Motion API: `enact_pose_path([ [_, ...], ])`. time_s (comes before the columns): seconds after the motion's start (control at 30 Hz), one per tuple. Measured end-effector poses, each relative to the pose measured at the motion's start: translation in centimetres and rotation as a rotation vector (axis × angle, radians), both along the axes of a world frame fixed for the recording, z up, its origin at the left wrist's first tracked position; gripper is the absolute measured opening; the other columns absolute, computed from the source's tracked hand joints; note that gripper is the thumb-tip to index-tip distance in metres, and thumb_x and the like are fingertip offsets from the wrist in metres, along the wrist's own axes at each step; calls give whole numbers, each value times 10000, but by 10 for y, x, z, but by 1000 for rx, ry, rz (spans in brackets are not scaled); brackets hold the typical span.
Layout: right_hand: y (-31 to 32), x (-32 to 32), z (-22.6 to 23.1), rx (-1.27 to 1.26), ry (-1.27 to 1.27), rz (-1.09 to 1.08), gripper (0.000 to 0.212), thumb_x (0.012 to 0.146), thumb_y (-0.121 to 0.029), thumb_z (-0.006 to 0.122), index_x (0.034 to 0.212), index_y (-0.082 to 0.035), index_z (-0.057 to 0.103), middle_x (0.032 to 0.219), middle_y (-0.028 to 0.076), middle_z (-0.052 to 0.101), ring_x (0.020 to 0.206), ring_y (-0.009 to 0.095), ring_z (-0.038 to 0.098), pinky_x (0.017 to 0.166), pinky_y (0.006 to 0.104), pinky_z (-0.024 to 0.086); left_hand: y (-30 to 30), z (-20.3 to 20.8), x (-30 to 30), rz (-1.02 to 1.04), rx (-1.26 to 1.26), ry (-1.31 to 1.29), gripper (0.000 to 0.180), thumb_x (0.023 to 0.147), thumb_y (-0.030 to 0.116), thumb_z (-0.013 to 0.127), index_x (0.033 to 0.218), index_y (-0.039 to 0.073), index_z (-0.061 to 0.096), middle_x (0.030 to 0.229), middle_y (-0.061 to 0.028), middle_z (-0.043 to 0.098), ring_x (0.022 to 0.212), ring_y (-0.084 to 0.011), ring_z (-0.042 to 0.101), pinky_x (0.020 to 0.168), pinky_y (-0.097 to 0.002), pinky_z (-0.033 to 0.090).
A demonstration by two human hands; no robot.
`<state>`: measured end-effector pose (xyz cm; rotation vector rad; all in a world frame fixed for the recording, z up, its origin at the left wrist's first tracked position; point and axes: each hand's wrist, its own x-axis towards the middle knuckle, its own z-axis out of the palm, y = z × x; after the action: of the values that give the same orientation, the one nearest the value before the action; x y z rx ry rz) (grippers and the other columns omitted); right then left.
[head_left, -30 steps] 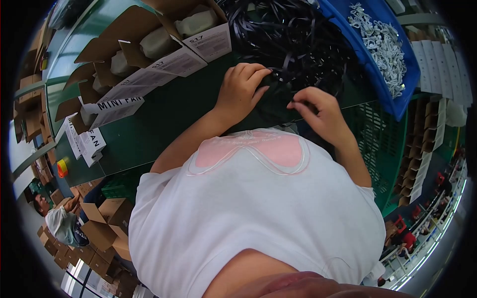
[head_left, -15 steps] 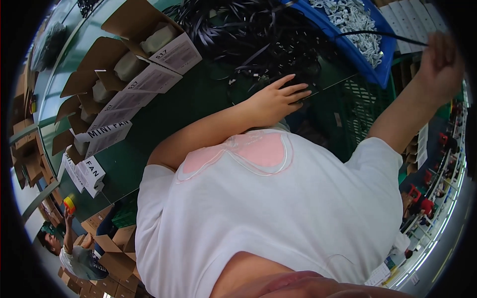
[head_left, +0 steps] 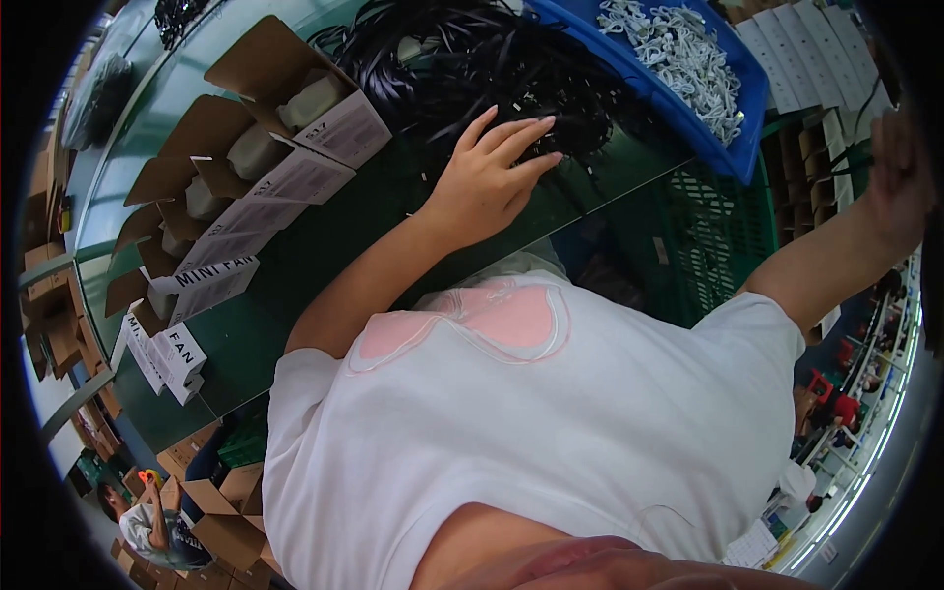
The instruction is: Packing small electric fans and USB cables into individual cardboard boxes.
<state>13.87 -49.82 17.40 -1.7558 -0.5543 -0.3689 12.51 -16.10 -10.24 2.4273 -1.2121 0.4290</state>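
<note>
A tangled pile of thin black straps (head_left: 462, 74) lies at the far side of the green table. My left hand (head_left: 487, 182) is over the near edge of this pile, palm down with its fingers spread and nothing in it. Whether its fingertips touch the straps I cannot tell. Out at the far right, my right hand (head_left: 897, 182) is raised, with its fingers curled and a dark strap (head_left: 867, 110) beside them. That hand is dim and partly smeared. A blue bin (head_left: 755, 128) of coiled white cables (head_left: 678, 61) stands right of the pile.
Open cardboard boxes (head_left: 261, 147) with pale wrapped items line the table's left side, beside folded white cartons (head_left: 167, 354). A green crate (head_left: 723, 221) stands below the blue bin. White boxes (head_left: 801, 59) are at the far right. Another person (head_left: 162, 521) works at the lower left.
My left hand has moved left and away from me, onto the edge of the strap pile. My right hand has moved slightly lower and right; the strap no longer stretches toward the bin.
</note>
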Motion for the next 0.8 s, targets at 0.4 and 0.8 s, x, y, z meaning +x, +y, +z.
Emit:
enact_pose_path([
  [0.4, 148, 47, -52, -5, 265, 567, 244, 966, -45, 629, 1195, 37, 612, 719, 47, 609, 480, 73, 505, 441, 167, 379, -22, 119, -22, -638, -1039, 1312, 419, 965, 158, 644, 1321, 27, 465, 895, -50, 578, 694, -116, 554, 646, -195, 428],
  [0.8, 20, 164, -239, -1166, -4, -159, 195, 817, 12, 649, 983, -78, 699, 1003, 81, 633, 951, 260, 611, 857, 335, 515, 90, 120, -23, 150, -823, 118, 175, 944, 83, 546, 789, 90, 465, 724, -30, 511, 646, -100, 432, 636, -209, 365],
])
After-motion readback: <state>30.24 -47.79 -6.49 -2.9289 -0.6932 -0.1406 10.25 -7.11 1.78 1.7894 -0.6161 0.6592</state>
